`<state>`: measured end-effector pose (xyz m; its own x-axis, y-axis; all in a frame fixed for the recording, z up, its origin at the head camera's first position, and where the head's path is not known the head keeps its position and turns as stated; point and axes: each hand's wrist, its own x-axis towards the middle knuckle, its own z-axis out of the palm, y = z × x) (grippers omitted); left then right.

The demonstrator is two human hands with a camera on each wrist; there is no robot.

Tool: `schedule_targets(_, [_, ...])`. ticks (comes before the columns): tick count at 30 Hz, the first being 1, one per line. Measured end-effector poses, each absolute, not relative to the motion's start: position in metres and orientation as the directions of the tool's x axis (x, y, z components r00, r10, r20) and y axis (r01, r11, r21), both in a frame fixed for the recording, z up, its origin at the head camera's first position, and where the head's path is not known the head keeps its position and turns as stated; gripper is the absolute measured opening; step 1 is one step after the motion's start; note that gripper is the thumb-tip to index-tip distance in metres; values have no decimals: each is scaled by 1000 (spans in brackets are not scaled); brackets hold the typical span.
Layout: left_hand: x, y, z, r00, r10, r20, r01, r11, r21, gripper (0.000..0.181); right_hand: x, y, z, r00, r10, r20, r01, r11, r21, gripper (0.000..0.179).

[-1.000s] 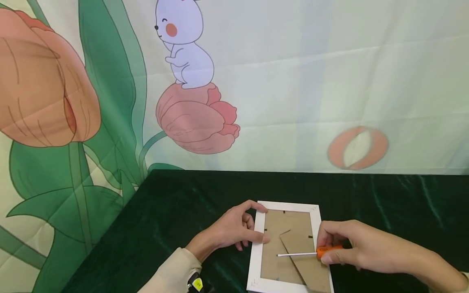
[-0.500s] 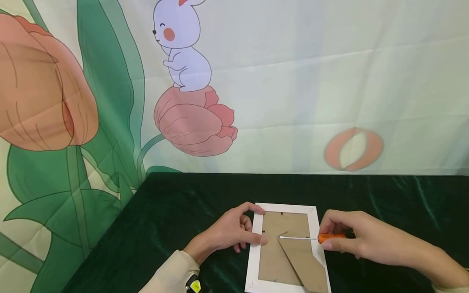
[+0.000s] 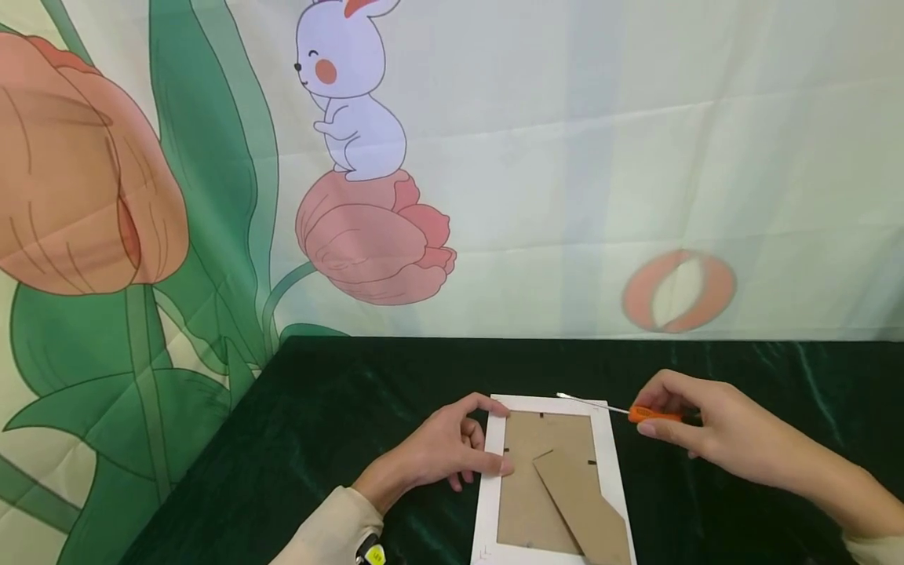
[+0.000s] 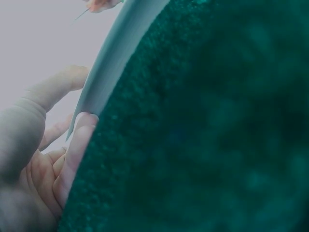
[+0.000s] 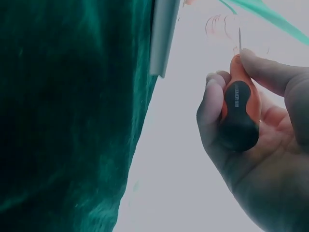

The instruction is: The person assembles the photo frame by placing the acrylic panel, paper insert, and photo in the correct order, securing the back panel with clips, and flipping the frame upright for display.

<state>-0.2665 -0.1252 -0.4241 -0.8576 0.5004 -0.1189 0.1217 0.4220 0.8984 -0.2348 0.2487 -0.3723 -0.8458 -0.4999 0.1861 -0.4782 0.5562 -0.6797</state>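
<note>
A white picture frame [image 3: 484,518] lies face down on the dark green cloth, its brown backing board [image 3: 523,502] and cardboard easel leg [image 3: 586,506] showing. Small black tabs [image 3: 592,462] sit along the board's edges. My left hand [image 3: 438,443] grips the left side of the frame, thumb and index finger on its border; the left wrist view has fingers at the frame's side wall [image 4: 108,63]. Over the frame's far right corner, my right hand [image 3: 720,420] holds an orange and black screwdriver [image 5: 239,106]. Its thin shaft points left across the top border.
The green velvet cloth [image 3: 339,408] covers the table up to its back edge. Behind it hangs a pale backdrop [image 3: 523,196] printed with tulips and a white rabbit. A dark wrist strap with a yellow piece [image 3: 373,552] is at my left sleeve.
My right hand has carried the screwdriver away from me and slightly right, from over the easel leg to the frame's far edge. My left hand has kept its place on the frame.
</note>
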Motion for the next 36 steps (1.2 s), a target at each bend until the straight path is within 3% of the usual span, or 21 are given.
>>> schedule_targets(9, [-266,-126,-424,-859,497,-119,112,409,906,57,-246,258,-377,-875,-415,251,-475,631,-614,19])
schedule_targets(20, [-265,-126,-424,-855,506,-115,108,390,914,56,-270,256,-378,-924,-321,207,-379,695,-612,25])
schedule_targets(36, [-266,-125,-425,-855,504,-119,97,382,919,56,-313,231,-385,-882,-290,372,-448,764,-465,19])
